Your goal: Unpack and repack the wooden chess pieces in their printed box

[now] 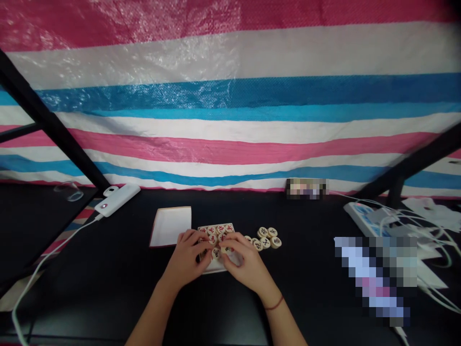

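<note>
A shallow white box (215, 268) stands on the black table in front of me, partly filled with round Chinese chess pieces. Red-marked pieces (221, 229) fill its far rows; black-marked ones (215, 253) lie nearer me. My left hand (189, 257) reaches over the box's left side, thumb and fingers bent in around a piece partly hidden by them. From the right, my right hand (245, 262) pinches a black-marked piece (226, 250) between thumb and forefinger, low over the box. Beside that hand, several loose black-marked pieces (265, 242) lie on the table, some of them stacked.
Left of the box lies its open lid (172, 227), white inside. A white power bank (118, 199) with a cable sits at the back left. On the right are a power strip (363, 221), tangled cables and blurred-out items. A striped plastic sheet (230, 144) hangs behind.
</note>
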`<state>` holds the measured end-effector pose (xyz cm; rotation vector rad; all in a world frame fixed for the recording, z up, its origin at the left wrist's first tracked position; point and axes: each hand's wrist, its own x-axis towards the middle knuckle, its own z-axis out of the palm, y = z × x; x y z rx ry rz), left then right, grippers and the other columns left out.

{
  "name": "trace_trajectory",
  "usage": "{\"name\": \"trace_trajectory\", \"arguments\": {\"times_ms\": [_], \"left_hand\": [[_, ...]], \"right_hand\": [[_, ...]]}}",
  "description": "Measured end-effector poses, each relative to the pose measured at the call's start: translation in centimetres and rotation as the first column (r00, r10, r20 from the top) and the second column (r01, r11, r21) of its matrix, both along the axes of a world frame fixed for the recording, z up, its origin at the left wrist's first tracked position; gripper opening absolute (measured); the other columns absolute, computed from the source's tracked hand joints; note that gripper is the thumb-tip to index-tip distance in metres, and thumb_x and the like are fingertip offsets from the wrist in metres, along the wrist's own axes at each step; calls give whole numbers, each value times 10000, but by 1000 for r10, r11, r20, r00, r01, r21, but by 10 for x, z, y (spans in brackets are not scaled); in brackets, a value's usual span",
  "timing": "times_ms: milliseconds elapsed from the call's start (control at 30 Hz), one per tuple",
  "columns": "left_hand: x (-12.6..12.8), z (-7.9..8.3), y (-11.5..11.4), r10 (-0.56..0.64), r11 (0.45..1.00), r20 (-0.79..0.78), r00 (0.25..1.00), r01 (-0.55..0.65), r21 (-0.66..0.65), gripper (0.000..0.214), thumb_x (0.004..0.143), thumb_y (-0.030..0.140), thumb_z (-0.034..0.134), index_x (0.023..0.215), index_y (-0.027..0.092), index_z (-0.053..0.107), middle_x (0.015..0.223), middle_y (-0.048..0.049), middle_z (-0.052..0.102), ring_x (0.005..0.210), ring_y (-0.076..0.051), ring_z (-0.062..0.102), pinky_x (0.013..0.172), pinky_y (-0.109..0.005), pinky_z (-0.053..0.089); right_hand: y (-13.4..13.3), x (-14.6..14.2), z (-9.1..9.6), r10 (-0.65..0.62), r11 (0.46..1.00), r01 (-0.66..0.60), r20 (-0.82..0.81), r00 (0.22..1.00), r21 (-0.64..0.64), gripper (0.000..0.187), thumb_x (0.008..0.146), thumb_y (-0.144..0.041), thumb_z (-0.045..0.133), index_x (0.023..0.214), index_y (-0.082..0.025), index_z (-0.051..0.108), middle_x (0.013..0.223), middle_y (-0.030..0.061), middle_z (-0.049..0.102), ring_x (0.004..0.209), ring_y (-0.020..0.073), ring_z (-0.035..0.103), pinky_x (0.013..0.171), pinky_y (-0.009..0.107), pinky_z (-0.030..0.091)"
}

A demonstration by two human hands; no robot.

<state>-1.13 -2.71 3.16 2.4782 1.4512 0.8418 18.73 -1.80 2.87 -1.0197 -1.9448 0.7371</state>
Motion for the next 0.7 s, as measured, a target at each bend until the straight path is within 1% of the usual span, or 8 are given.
{"name": "trace_trajectory", "arguments": {"times_ms": [67, 167, 300, 400, 467, 567, 700], "left_hand": [[-1, 0, 0, 6, 1000, 28, 1000, -6, -7, 163, 843, 191, 549, 887, 246, 697, 989, -50, 655, 943, -224, 552, 833, -409, 446], [-3, 0, 1, 7, 1000, 58, 998, -6, -10, 125, 817, 177, 572, 826, 234, 683, 977, -46, 650, 938, -217, 564, 842, -400, 455], [-4, -1, 1, -11, 999, 65, 998, 13, -37, 107, 787, 161, 586, 794, 231, 667, 999, -48, 639, 952, -219, 563, 866, -408, 455], [-4, -4, 2, -23, 998, 67, 997, 27, -52, 83, 766, 165, 609, 766, 231, 659, 1005, -45, 633, 961, -220, 559, 873, -410, 452], [-4, -6, 3, -28, 998, 70, 997, 32, -50, 64, 754, 180, 639, 772, 238, 661, 1003, -38, 634, 962, -220, 558, 869, -404, 454], [-4, -6, 3, -36, 998, 75, 997, 41, -58, 65, 739, 202, 674, 786, 245, 659, 1004, -31, 634, 962, -222, 554, 861, -397, 453], [-5, -5, 2, -21, 995, 55, 998, 27, -100, 90, 715, 204, 690, 779, 237, 637, 1036, -37, 622, 994, -244, 531, 861, -411, 439]], "right_hand": [[-3, -4, 1, 21, 999, -23, 81, 997, 25, 209, 810, -143, 589, 993, -232, 635, 1010, 58, 642, 993, 204, 583, 898, 353, 459], [-4, -9, 3, 29, 998, -39, 208, 978, 44, 115, 823, -170, 626, 922, -229, 630, 943, 39, 664, 918, 205, 575, 854, 354, 444], [-3, -10, 6, -11, 998, -12, 333, 943, 69, 49, 814, -194, 665, 830, -216, 625, 910, 34, 663, 894, 203, 559, 820, 336, 409], [-2, -9, 8, -1, 1000, -1, 443, 896, 4, 64, 824, -179, 636, 776, -202, 603, 813, 15, 651, 806, 179, 576, 769, 308, 378], [-1, -10, 11, 24, 999, 2, 499, 866, -51, 64, 830, -164, 608, 777, -197, 592, 756, -1, 637, 754, 164, 585, 744, 292, 358], [0, -13, 16, 40, 995, 14, 552, 833, -94, 64, 815, -141, 592, 794, -199, 574, 750, -5, 640, 753, 164, 598, 724, 273, 342], [1, -17, 22, 48, 994, 26, 616, 787, -110, 84, 810, -121, 564, 821, -203, 560, 753, 4, 653, 740, 173, 608, 678, 260, 331]]}}
